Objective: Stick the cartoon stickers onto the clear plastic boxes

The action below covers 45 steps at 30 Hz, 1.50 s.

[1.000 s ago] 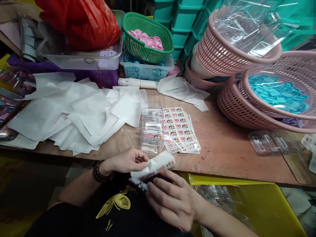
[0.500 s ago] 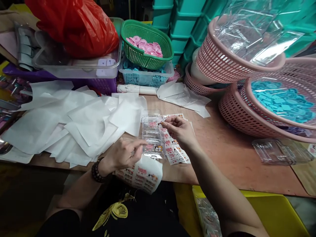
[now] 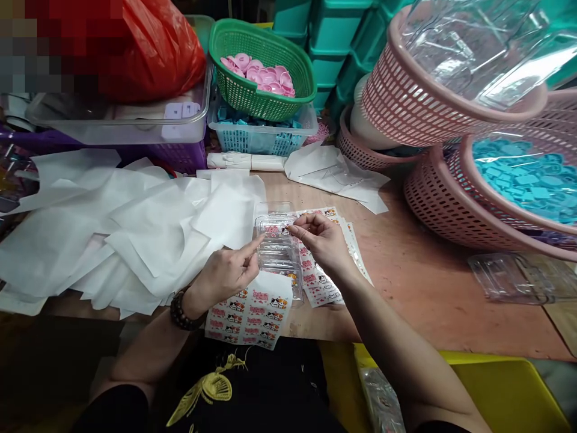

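A clear plastic case (image 3: 276,260) with moulded compartments lies on the table before me. At its far part is a small sticker (image 3: 271,231) with pink lettering and a cartoon cat. My right hand (image 3: 321,240) pinches the sticker's right end between thumb and index finger. My left hand (image 3: 228,273) stretches its index finger to the sticker's left end, the other fingers curled. Beneath that hand a sticker sheet (image 3: 250,316) hangs over the table's front edge, its top gripped under the curled fingers. More sticker sheets (image 3: 315,279) lie to the right of the case.
White backing papers (image 3: 135,222) are heaped at left. Behind stand a green basket (image 3: 265,105) of pink pieces and a red bag (image 3: 157,54). Pink baskets (image 3: 444,204) hold blue pieces and clear packaging at right. Another clear case (image 3: 514,279) lies near the right edge.
My left hand has moved up and away from me, its fingertip going from the near sticker to the far one. The sheet beneath it now hangs flatter. My right hand stays pinched.
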### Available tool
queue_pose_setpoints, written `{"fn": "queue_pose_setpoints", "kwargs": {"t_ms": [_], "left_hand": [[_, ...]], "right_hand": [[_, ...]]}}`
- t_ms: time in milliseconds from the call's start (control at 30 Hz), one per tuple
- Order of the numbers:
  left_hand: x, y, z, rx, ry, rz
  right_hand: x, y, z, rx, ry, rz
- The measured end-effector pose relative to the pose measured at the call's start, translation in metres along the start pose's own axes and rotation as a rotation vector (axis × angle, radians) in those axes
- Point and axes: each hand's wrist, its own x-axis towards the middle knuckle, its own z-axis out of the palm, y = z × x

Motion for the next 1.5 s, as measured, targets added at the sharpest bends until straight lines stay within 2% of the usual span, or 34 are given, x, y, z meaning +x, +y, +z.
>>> {"fn": "queue_pose_setpoints", "kwargs": {"t_ms": [167, 300, 467, 600, 667, 733, 800, 933, 967, 1100, 1200, 1333, 1500], "left_hand": [[0.006, 0.004, -0.001, -0.011, -0.14, -0.071], [0.011, 0.007, -0.003, 0.011, -0.265, -0.128], [0.013, 0.008, -0.003, 0.059, -0.298, -0.196], [0.011, 0.005, -0.005, 0.002, -0.308, -0.212], [0.007, 0.003, -0.007, -0.082, -0.295, -0.212], [0.0, 0.002, -0.01, -0.173, -0.261, -0.23], [-0.008, 0.001, -0.014, -0.241, -0.246, -0.261], [-0.024, 0.004, -0.019, -0.297, -0.351, -0.308], [-0.027, 0.004, -0.02, -0.3, -0.371, -0.317], [-0.036, 0.003, -0.017, -0.288, -0.403, -0.309], [-0.037, 0.0, -0.01, -0.23, -0.43, -0.266], [-0.033, 0.0, -0.003, -0.122, -0.438, -0.264], [-0.033, 0.005, -0.003, -0.138, -0.425, -0.29]], "right_hand": [[0.0, 0.001, 0.0, -0.027, 0.0, -0.005], [-0.004, 0.0, 0.004, -0.189, 0.039, -0.066], [-0.015, -0.006, 0.011, -0.541, 0.132, -0.151], [-0.011, -0.006, -0.001, -0.764, 0.237, -0.121], [-0.006, -0.001, -0.012, -0.703, 0.263, -0.066], [-0.002, 0.008, -0.019, -0.544, 0.233, -0.015], [-0.002, 0.016, -0.019, -0.395, 0.161, 0.033], [-0.005, 0.025, -0.009, -0.338, -0.045, 0.118], [-0.006, 0.025, -0.008, -0.347, -0.057, 0.119], [-0.018, 0.023, -0.015, -0.329, 0.027, 0.155], [-0.032, 0.021, -0.014, -0.18, -0.048, 0.245], [-0.042, 0.021, 0.001, -0.058, -0.128, 0.207], [-0.04, 0.016, 0.007, -0.11, -0.144, 0.136]]}}
